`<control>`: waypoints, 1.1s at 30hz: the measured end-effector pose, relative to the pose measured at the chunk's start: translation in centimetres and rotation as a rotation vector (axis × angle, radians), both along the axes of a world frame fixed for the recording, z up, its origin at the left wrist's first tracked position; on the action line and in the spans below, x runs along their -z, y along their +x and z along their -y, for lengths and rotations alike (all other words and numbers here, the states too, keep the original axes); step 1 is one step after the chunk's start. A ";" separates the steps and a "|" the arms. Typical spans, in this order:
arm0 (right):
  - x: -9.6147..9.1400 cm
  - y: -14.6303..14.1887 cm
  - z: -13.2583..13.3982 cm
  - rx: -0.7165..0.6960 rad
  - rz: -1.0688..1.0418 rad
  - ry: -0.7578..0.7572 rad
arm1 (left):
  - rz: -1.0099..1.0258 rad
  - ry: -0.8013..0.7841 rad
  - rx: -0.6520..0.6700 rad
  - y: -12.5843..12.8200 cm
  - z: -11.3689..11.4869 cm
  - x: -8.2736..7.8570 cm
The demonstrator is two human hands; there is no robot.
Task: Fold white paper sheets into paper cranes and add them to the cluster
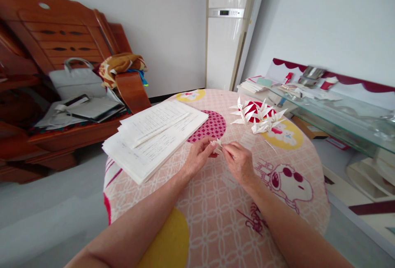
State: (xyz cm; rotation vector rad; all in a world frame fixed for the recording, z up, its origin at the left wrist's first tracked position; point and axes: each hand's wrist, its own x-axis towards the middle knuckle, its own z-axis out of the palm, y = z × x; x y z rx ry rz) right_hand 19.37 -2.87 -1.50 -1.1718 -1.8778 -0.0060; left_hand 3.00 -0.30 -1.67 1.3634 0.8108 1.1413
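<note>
Between both hands, over the middle of the round table, is a small piece of folded white paper (217, 145). My left hand (202, 153) pinches it from the left, thumb on top. The fingers of my right hand (238, 159) are closed on its right side. Its exact folds are too small to make out, and the fingers cover part of it. Beyond my right hand stand several white paper cranes (261, 114) in a cluster. A stack of printed paper sheets (160, 132) lies to the left, beyond my left forearm.
A patterned cloth covers the round table (216, 218). A thin white strip (270, 146) lies near the cranes. At right is a glass shelf (339, 116) with cups and papers. A wooden bench (70, 33) holding a grey bag (72, 81) stands at left.
</note>
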 end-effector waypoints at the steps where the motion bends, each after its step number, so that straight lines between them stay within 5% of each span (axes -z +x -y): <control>1: -0.1 0.0 0.0 -0.005 -0.010 0.002 | 0.021 -0.018 -0.011 0.0 0.0 0.0; 16: 0.2 -0.1 0.0 0.014 0.012 0.097 | -0.002 0.024 -0.058 -0.1 0.1 -0.1; 26: 0.1 -0.3 0.2 0.006 -0.047 0.103 | 0.064 -0.167 -0.130 0.2 0.2 -0.9; 33: 0.1 -0.3 0.1 0.017 -0.047 0.154 | 0.116 -0.083 -0.158 0.2 0.6 -1.2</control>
